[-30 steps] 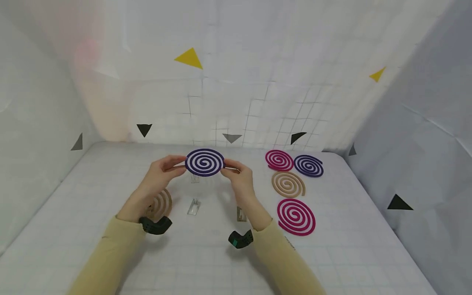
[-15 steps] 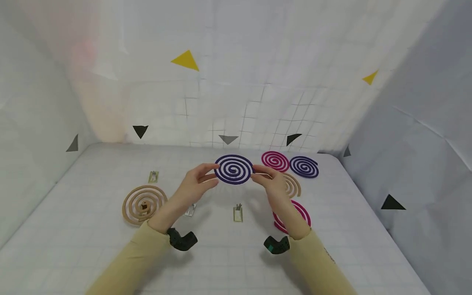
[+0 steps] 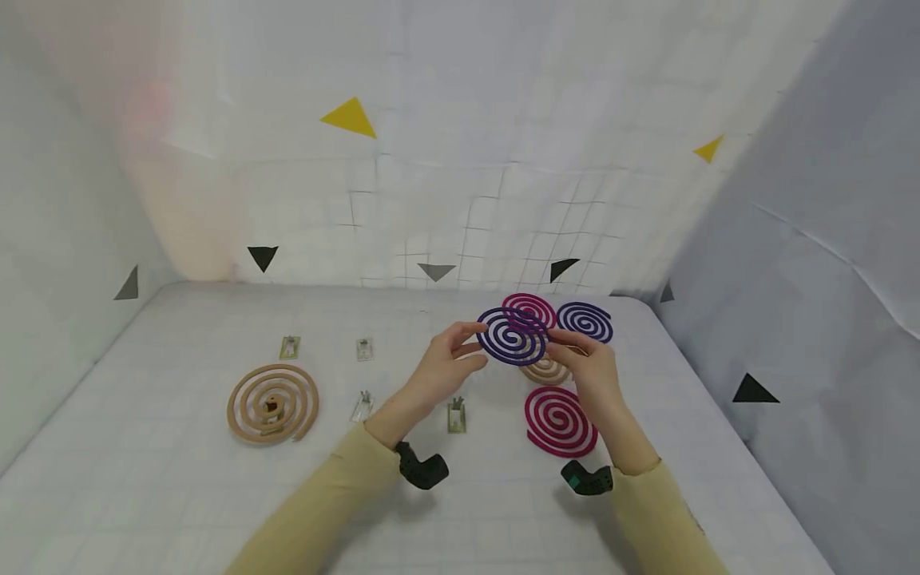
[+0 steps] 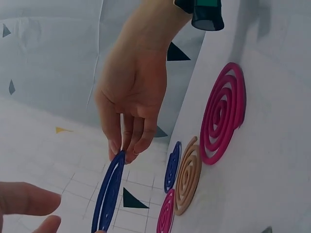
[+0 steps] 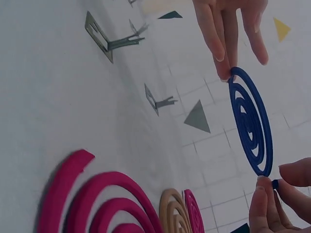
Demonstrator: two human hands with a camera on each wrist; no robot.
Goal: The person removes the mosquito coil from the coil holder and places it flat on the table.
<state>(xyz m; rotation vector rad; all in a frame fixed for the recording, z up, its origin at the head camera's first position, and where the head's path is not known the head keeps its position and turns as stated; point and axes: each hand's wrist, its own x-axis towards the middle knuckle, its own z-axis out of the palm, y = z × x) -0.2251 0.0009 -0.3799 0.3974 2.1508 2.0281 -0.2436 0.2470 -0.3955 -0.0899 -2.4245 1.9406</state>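
Change: coil [image 3: 511, 339] has shifted R. 1 sec. back it showed mid-counter, just above the far silver stand [image 3: 364, 349] in head view; now it hangs in the air by the R-side group, overlapping the far pink coil [image 3: 524, 300] and flat tan coil [image 3: 542, 371] in that view. Approx. level half a sec. ago; now tilted a bit, R side lower.

Meaning (judged): carry looks well along, coil away from the stand and near others of its type; not yet set down. Other blue coil [image 3: 584, 323] lies just R of it.

Grip: R hand [image 3: 596, 375] pinches coil's R edge, thumb vs. fingers. L hand [image 3: 440, 369] looser: fingers nearly straight, fingertip contact at L edge; R wrist view shows one finger clear of coil, no full pinch. R grip judged the firmer.

Pos.: coil above counter [image 3: 489, 519], no contact seen except w/ hands. Near pink coil [image 3: 561, 422] lies on counter, nearer the wearer, apart from it.

Cond.: dark blue-violet in head view, brighter blue in wrist views. Flat, round spiral, gaps betw. turns; pink shows thru. Small nub, prob. outer end, visible by R fingers, R wrist view. No break noted; fine cracks n/a at this res. Sag of inner turns: can't tell.
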